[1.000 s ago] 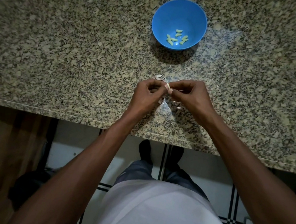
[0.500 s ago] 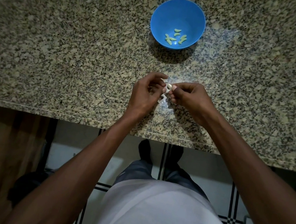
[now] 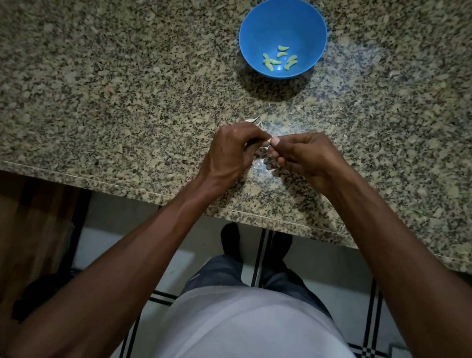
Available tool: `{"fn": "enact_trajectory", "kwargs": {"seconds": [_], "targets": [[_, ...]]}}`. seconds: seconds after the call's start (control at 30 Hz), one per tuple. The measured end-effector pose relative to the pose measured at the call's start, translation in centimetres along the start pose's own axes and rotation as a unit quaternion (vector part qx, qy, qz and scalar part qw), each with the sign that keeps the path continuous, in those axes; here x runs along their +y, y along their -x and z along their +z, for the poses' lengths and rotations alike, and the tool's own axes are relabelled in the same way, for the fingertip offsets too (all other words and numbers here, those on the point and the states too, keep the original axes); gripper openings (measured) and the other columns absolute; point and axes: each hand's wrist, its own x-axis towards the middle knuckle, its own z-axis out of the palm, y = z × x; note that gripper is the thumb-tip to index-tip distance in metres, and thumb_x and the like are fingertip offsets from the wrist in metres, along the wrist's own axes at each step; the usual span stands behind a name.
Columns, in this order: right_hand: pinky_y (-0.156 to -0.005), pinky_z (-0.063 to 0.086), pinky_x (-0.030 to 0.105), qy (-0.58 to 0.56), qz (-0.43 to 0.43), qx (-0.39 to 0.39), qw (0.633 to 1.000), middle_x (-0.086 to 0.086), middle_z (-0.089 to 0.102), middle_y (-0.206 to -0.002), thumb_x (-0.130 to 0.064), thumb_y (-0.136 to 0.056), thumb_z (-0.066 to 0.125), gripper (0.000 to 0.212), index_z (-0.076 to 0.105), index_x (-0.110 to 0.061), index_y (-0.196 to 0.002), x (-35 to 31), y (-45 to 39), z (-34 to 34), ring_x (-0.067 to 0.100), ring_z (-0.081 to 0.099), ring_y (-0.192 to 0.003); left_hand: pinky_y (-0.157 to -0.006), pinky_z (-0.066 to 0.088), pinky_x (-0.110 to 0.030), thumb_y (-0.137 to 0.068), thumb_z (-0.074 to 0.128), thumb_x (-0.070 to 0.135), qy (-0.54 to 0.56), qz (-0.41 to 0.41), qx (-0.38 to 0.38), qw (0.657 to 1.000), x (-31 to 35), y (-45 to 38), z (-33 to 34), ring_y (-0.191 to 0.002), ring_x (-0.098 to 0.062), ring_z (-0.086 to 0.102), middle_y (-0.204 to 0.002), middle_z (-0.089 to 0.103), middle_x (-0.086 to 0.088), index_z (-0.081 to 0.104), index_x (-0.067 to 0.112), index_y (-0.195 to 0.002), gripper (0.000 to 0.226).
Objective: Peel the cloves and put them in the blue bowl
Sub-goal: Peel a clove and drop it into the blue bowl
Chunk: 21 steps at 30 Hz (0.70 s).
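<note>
A blue bowl (image 3: 286, 16) stands on the granite counter, holding several pale peeled cloves (image 3: 279, 59). Nearer to me, my left hand (image 3: 231, 151) and my right hand (image 3: 309, 156) meet fingertip to fingertip just above the counter. Between them they pinch a small garlic clove (image 3: 269, 141), mostly hidden by the fingers; only a pale sliver shows. Both hands sit a short way in front of the bowl.
Thin papery peel scraps (image 3: 255, 120) lie on the granite counter (image 3: 90, 78) just beyond and under my hands. The counter's front edge (image 3: 104, 184) runs across below my wrists; tiled floor and my feet show beneath.
The hands stay together on the clove, with only small finger shifts. The left fingers have curled back in after lifting slightly half a second ago.
</note>
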Motion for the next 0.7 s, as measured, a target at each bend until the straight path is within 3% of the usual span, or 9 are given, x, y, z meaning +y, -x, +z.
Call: {"fn": "enact_trajectory", "kwargs": {"seconds": [0.13,0.27,0.37,0.47,0.6,0.7], "targets": [[-0.070,0.061,0.027,0.053,-0.063,0.049,0.995,0.012,0.077,-0.080,-0.007,-0.091,0.078,0.005,0.078,-0.003,-0.088,0.1,0.0,0.6,0.017,0.071,-0.071,-0.069,0.062,-0.032,-0.088,0.072,-0.003,-0.002,-0.017,0.004,1.000,0.3,-0.1,0.4,-0.077,-0.015,0.072,-0.090,0.078,-0.006,0.080,0.004,-0.100,0.017],[-0.082,0.064,0.051,0.137,-0.111,0.096,0.980,0.009,0.079,-0.078,-0.017,-0.087,0.084,0.008,0.079,-0.014,-0.082,0.4,-0.4,0.8,0.027,0.078,-0.079,-0.065,0.063,-0.030,-0.090,0.070,-0.001,0.016,-0.053,0.004,0.998,0.4,-0.1,0.4,-0.074,-0.013,0.073,-0.090,0.079,-0.006,0.081,0.006,-0.102,0.017],[-0.080,0.063,0.057,0.157,-0.116,0.109,0.975,0.005,0.079,-0.075,-0.022,-0.084,0.087,0.012,0.080,-0.014,-0.084,0.6,-0.5,1.1,0.028,0.078,-0.078,-0.064,0.062,-0.023,-0.091,0.071,0.002,0.056,-0.111,-0.008,0.992,0.6,-0.2,0.2,-0.073,-0.004,0.073,-0.091,0.080,-0.002,0.081,0.009,-0.104,0.017],[-0.076,0.066,0.050,0.184,-0.130,0.121,0.967,0.002,0.078,-0.073,-0.028,-0.082,0.089,0.019,0.081,-0.012,-0.088,0.6,-0.3,1.1,0.022,0.078,-0.073,-0.067,0.063,-0.025,-0.090,0.075,0.008,0.094,-0.162,-0.022,0.982,0.4,-0.3,0.3,-0.074,-0.001,0.073,-0.089,0.080,0.003,0.082,0.012,-0.102,0.014],[-0.053,0.055,0.019,0.255,-0.184,0.145,0.938,-0.002,0.076,-0.072,-0.027,-0.086,0.086,0.017,0.082,-0.011,-0.091,0.6,0.2,1.3,0.002,0.071,-0.058,-0.070,0.065,-0.030,-0.087,0.084,0.020,0.152,-0.234,-0.029,0.960,0.3,-0.3,0.4,-0.076,-0.005,0.076,-0.089,0.080,0.002,0.082,0.010,-0.102,0.018],[-0.053,0.060,0.025,0.283,-0.222,0.157,0.920,0.000,0.076,-0.075,-0.019,-0.088,0.083,0.011,0.082,-0.009,-0.092,0.7,0.4,1.5,0.006,0.071,-0.060,-0.071,0.065,-0.035,-0.085,0.085,0.023,0.207,-0.278,-0.025,0.938,0.4,0.1,0.6,-0.075,-0.012,0.077,-0.085,0.080,-0.003,0.080,0.005,-0.103,0.026]]}}
